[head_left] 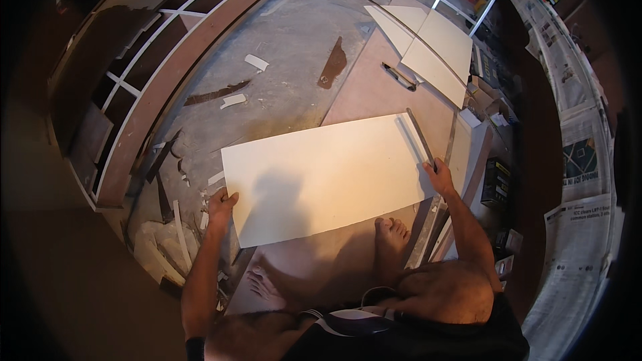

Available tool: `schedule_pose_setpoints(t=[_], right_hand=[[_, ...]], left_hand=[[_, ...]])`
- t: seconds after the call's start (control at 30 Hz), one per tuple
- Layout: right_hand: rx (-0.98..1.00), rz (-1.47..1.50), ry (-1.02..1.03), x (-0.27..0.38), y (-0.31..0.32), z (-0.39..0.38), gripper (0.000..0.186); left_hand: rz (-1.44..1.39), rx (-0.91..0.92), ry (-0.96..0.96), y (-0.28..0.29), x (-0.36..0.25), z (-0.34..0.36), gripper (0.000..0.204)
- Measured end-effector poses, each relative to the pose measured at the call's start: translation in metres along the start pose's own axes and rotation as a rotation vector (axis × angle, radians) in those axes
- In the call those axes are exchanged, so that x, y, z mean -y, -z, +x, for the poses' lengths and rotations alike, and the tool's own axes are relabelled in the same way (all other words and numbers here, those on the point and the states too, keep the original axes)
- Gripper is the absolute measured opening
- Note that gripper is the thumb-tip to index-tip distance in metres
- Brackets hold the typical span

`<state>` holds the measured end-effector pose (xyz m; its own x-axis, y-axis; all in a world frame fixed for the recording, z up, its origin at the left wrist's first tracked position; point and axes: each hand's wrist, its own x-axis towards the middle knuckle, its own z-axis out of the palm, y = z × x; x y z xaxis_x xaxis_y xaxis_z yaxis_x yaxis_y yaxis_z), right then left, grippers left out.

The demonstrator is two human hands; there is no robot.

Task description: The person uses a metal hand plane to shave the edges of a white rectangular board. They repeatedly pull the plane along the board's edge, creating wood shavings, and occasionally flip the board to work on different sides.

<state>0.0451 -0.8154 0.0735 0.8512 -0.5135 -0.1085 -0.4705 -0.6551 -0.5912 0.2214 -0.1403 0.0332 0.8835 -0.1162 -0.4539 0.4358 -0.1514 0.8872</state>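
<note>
at frame centre, we held the white panel (321, 184), left hand (223, 208) clamped on its left edge, right hand (439, 178) around a dark strip (420, 135) at its right; steady, even support seemed wisest.

dim surroundings | warm glow on white board (354, 167) | shadow (275, 194) leftward | edges bowed, blackened

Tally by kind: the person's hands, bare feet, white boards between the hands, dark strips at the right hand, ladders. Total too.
Hands: 2 (left hand, right hand)
Bare feet: 2 (left foot, right foot)
White board between the hands: 1
Dark strip at the right hand: 1
Ladder: 1
Total: 7
</note>
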Motion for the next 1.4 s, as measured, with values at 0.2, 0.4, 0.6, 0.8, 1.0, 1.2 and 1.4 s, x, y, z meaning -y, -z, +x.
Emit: schedule_pose_setpoints(t=[0.2,0.4,0.6,0.8,1.0,1.2,1.4], right_hand=[[-0.103,0.047,-0.261,-0.038,0.0,-0.109,0.042],[-0.257,0.306,-0.544,-0.041,-0.011,-0.247,0.043],[-0.109,-0.295,-0.13,0.09,-0.059,-0.238,0.037],[-0.397,-0.463,0.398,0.31,-0.112,-0.066,0.022],[0.087,-0.301,0.308,0.34,-0.188,-0.042,0.023],[0.214,-0.573,0.037,0.234,-0.068,0.042,0.044],[0.534,-0.416,0.503,0.345,-0.172,0.105,0.035]], left_hand=[[-0.105,0.269,-0.154,-0.011,0.007,0.115,0.031],[0.116,0.291,-0.199,-0.07,-0.029,0.136,0.037],[0.152,0.294,-0.236,-0.058,-0.019,0.155,0.039],[0.114,0.385,-0.285,-0.104,-0.036,0.14,0.046],[0.152,0.37,-0.179,0.041,-0.001,0.132,0.05],[-0.367,0.292,0.135,0.056,-0.005,0.048,0.047],[-0.355,0.068,0.077,0.012,0.008,-0.015,0.034]])
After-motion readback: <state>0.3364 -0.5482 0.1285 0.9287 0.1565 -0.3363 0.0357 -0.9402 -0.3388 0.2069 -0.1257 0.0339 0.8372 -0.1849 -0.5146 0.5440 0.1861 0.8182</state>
